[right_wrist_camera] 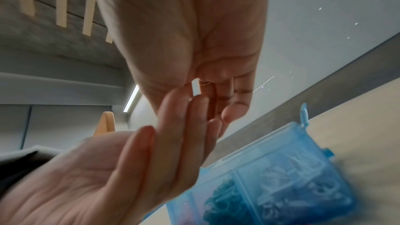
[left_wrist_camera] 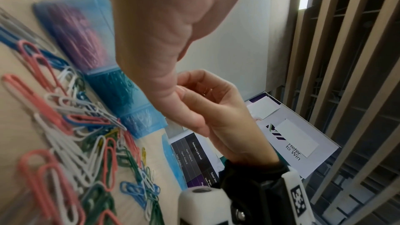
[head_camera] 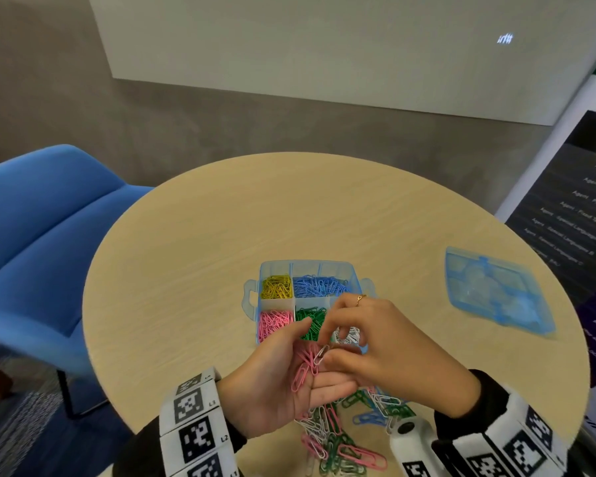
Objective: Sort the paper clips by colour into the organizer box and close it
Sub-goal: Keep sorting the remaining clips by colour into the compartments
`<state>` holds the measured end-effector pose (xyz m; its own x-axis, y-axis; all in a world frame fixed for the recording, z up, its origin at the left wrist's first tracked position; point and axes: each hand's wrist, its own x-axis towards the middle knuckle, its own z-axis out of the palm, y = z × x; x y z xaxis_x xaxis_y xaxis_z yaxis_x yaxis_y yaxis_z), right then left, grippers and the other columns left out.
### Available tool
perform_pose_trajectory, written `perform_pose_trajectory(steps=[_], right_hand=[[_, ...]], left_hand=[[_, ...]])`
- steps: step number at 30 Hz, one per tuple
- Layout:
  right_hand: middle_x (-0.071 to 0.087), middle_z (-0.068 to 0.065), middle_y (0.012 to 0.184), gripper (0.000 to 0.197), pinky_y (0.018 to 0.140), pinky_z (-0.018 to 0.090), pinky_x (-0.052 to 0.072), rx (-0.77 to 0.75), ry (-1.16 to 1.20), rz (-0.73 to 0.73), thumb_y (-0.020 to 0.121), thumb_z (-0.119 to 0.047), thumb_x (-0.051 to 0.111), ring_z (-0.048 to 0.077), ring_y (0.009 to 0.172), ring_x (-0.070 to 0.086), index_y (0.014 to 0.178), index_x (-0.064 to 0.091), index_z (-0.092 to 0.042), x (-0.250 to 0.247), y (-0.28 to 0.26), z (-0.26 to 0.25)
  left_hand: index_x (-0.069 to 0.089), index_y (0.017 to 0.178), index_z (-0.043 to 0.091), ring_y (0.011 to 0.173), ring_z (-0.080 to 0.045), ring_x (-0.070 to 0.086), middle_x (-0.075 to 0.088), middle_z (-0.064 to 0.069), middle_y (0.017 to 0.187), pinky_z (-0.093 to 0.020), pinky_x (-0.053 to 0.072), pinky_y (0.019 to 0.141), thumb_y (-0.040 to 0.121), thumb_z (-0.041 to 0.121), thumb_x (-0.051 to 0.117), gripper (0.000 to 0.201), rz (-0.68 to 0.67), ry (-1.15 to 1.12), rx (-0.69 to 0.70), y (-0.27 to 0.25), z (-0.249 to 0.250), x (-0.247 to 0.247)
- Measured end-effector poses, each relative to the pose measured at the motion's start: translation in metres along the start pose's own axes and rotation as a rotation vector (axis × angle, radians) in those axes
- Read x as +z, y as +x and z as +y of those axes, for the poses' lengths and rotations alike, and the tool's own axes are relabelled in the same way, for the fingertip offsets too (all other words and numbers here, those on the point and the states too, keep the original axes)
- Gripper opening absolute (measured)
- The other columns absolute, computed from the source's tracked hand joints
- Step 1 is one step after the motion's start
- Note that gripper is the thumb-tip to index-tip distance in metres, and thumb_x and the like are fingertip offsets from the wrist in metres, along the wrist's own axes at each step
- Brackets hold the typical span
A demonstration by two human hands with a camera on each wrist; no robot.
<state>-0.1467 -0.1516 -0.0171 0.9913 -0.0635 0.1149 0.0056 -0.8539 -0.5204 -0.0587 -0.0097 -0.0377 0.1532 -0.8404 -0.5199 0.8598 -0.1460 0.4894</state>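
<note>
The blue organizer box (head_camera: 252, 306) stands open mid-table, with yellow (head_camera: 276, 287), blue (head_camera: 320, 285), pink (head_camera: 275, 323), green (head_camera: 310, 321) and white (head_camera: 348, 333) clips in separate compartments. My left hand (head_camera: 283, 380) is held palm up just in front of the box, fingers straight, and a bunch of pink clips (head_camera: 303, 370) lies across it. My right hand (head_camera: 375, 339) reaches over that palm and pinches a white clip (head_camera: 321, 354), which also shows in the right wrist view as the white clip (right_wrist_camera: 195, 88). A loose mixed pile (head_camera: 341, 438) lies near the front edge.
The box's lid (head_camera: 496, 290) lies apart at the table's right side. The round wooden table (head_camera: 203, 253) has a blue chair (head_camera: 38, 235) to its left and a printed banner (head_camera: 582, 201) to its right. In the left wrist view the pile (left_wrist_camera: 75, 126) reaches the box wall (left_wrist_camera: 138, 114).
</note>
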Motion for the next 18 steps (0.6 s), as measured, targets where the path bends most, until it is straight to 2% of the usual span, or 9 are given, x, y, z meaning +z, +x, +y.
perform_pose_trajectory(steps=[3, 5, 7, 9, 12, 15, 18], right_hand=[[0.055, -0.016, 0.082, 0.005, 0.067, 0.014, 0.037, -0.023, -0.031, -0.041, 0.085, -0.028, 0.070, 0.008, 0.086, 0.055, 0.081, 0.067, -0.028, -0.006, 0.002, 0.002], [0.056, -0.017, 0.077, 0.008, 0.067, 0.011, 0.037, -0.045, -0.026, -0.055, 0.085, -0.025, 0.071, 0.007, 0.082, 0.056, 0.079, 0.066, -0.026, -0.013, 0.001, 0.002], [0.061, -0.016, 0.075, 0.010, 0.066, 0.010, 0.038, -0.031, -0.001, 0.016, 0.084, -0.019, 0.072, 0.007, 0.077, 0.058, 0.077, 0.065, -0.024, -0.021, 0.000, 0.005], [0.063, -0.015, 0.075, 0.012, 0.065, 0.009, 0.038, 0.006, -0.012, 0.151, 0.084, -0.018, 0.072, 0.007, 0.075, 0.059, 0.077, 0.065, -0.024, -0.026, 0.000, 0.012], [0.063, -0.018, 0.083, 0.006, 0.071, 0.007, 0.036, 0.063, -0.083, 0.234, 0.087, -0.026, 0.071, 0.003, 0.084, 0.056, 0.088, 0.067, -0.030, -0.024, -0.002, 0.023], [0.059, -0.022, 0.093, 0.014, 0.077, 0.008, 0.036, 0.124, -0.113, 0.188, 0.088, -0.040, 0.065, -0.003, 0.092, 0.052, 0.102, 0.063, -0.038, -0.020, -0.008, 0.032], [0.060, -0.021, 0.094, 0.013, 0.073, 0.010, 0.036, 0.151, -0.086, 0.168, 0.089, -0.046, 0.061, -0.003, 0.094, 0.053, 0.100, 0.063, -0.039, -0.021, -0.014, 0.032]], left_hand=[[0.067, 0.109, -0.012, 0.086, -0.036, 0.072, 0.068, -0.031, 0.104, -0.033, 0.060, 0.072, 0.102, 0.043, 0.029, 0.067, -0.035, 0.008, -0.017, 0.001, 0.000, -0.001], [0.069, 0.103, -0.012, 0.090, -0.036, 0.072, 0.067, -0.031, 0.107, -0.032, 0.058, 0.075, 0.102, 0.044, 0.026, 0.071, -0.051, 0.022, -0.017, 0.002, 0.000, -0.003], [0.070, 0.102, -0.012, 0.092, -0.036, 0.071, 0.067, -0.030, 0.110, -0.033, 0.058, 0.076, 0.102, 0.045, 0.024, 0.073, -0.043, 0.018, -0.009, 0.003, 0.002, -0.004], [0.068, 0.107, -0.011, 0.098, -0.037, 0.069, 0.065, -0.029, 0.115, -0.034, 0.056, 0.079, 0.102, 0.046, 0.024, 0.072, -0.031, 0.011, 0.008, 0.004, 0.004, -0.007], [0.066, 0.113, -0.010, 0.099, -0.036, 0.069, 0.065, -0.027, 0.116, -0.035, 0.055, 0.080, 0.102, 0.046, 0.024, 0.072, -0.006, 0.021, 0.061, 0.003, 0.007, -0.009], [0.062, 0.114, -0.008, 0.091, -0.034, 0.072, 0.068, -0.026, 0.112, -0.035, 0.055, 0.077, 0.104, 0.042, 0.024, 0.064, 0.052, 0.008, 0.200, 0.001, 0.019, -0.010], [0.059, 0.113, -0.004, 0.097, -0.033, 0.071, 0.069, -0.023, 0.109, -0.037, 0.055, 0.082, 0.105, 0.039, 0.022, 0.057, 0.154, 0.031, 0.454, 0.000, 0.040, -0.014]])
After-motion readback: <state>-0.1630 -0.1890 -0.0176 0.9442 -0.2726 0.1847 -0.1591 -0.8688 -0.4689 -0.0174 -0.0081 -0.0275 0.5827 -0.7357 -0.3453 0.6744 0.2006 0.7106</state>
